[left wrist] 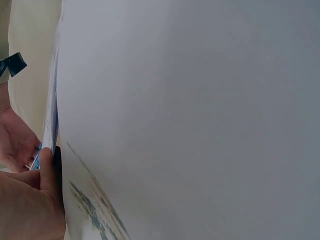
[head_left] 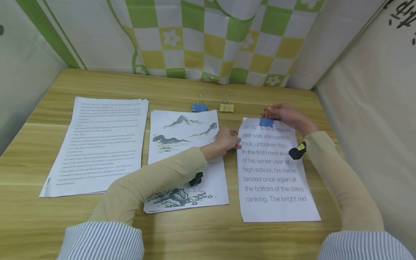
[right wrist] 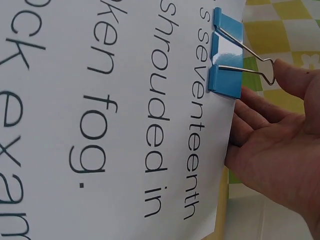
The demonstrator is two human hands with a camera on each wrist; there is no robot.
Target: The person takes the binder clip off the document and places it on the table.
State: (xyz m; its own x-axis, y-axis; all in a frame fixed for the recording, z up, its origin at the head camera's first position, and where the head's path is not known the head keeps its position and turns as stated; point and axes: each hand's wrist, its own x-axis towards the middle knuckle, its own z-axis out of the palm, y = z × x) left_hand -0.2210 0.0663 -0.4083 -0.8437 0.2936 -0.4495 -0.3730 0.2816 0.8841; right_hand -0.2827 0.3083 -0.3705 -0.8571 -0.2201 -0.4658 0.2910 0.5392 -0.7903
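Observation:
Large-print text sheets [head_left: 273, 177] lie at the right of the table, with a blue binder clip [head_left: 266, 122] on their top edge. My right hand [head_left: 287, 115] holds that clip. In the right wrist view, the thumb touches the clip's wire handle [right wrist: 250, 72], while the other fingers reach behind the paper's top edge. Along the left edge of the same sheets, my left hand [head_left: 225, 140] pinches the paper; part of its grip is hidden. Beneath the left forearm is a stack of sheets with an ink landscape painting [head_left: 182, 135] on top.
A stack of small-print pages [head_left: 104, 144] lies at the left. Another blue binder clip [head_left: 199, 107] and a yellow binder clip [head_left: 226, 107] stand behind the painting. A checked curtain [head_left: 211, 43] hangs at the table's back edge, and a pale wall [head_left: 370, 108] rises on the right.

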